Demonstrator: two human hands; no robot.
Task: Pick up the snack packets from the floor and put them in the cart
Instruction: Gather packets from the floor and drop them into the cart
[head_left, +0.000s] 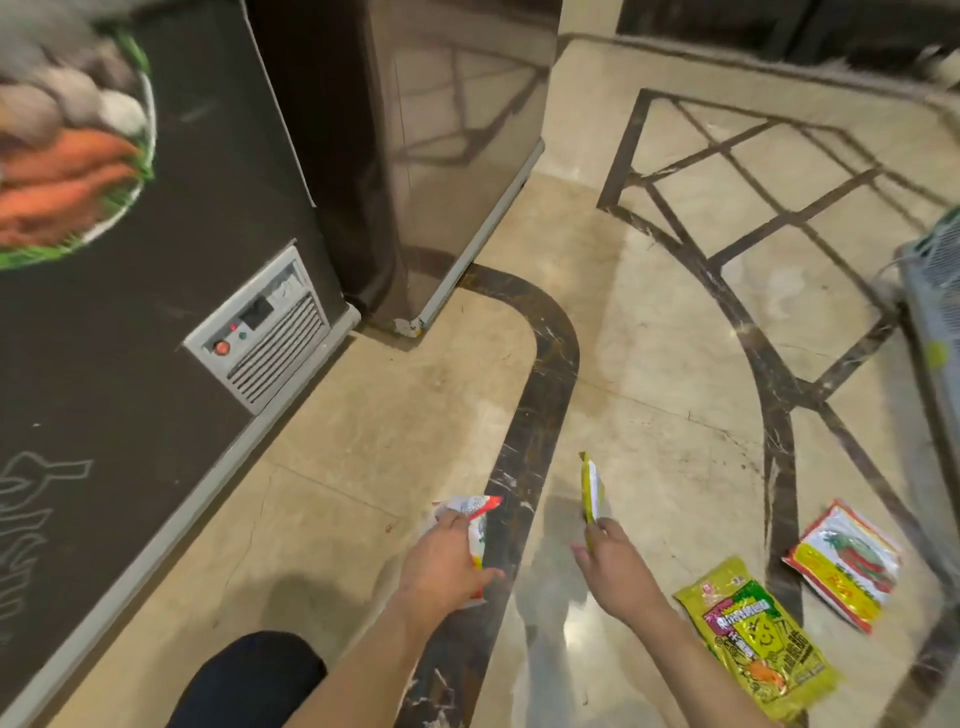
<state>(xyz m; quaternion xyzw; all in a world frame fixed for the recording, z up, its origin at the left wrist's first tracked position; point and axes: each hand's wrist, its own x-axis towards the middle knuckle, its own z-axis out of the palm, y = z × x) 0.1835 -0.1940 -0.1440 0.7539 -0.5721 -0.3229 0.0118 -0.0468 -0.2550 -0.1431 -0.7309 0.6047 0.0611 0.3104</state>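
Polished marble floor (649, 338) is filling the frame. Left hand (441, 564) is pinching a red-white packet (475, 512) and right hand (613, 566) a yellow one (591, 488); both look light, crinkly, best held by edges. Two more packets (753, 639) are lying at lower right.

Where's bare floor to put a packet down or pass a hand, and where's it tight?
Free: the beige floor between the freezer and the dark curved band, and past that band up toward the lattice inlay. Crowded: lower right, where the yellow-green packet and red-and-white packet lie close beside the right hand.
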